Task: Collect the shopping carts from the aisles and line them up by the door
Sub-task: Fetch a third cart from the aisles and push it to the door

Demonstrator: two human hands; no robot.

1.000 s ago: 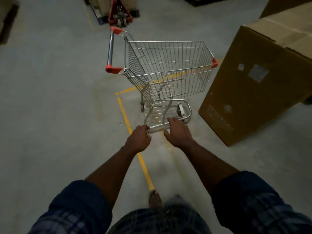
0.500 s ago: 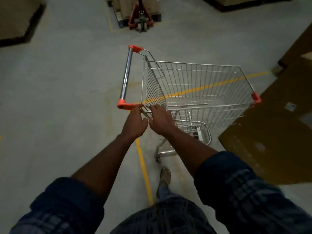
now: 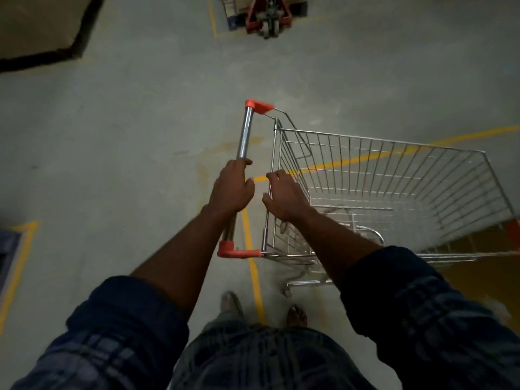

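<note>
The silver wire shopping cart (image 3: 365, 167) stands sideways just ahead of the person, with its basket stretching toward 3 o'clock. Its chrome handle bar with orange end caps (image 3: 244, 136) runs along the 12-to-6 line. The left hand (image 3: 232, 190) is curled firmly round the bar's lower half. The right hand (image 3: 284, 197) has its fingers spread apart at the basket's rear wire edge; whether they actually touch the wire I cannot tell.

The cart seems to be being turned so it can be pushed off to the door.

The risks come from that uneven hold. One hand gripping off-centre on the bar can make the castors swing the basket wide. Its far end sits just beside the brown cardboard box (image 3: 467, 280) at 4 o'clock and could clip it. The spread right fingers could slip between the wires if the cart jerks. The person's feet are near the rear wheel at 6 o'clock, so a sharp pull could roll it onto them. A red pallet jack (image 3: 267, 16) waits at 12 o'clock, well apart.
</note>
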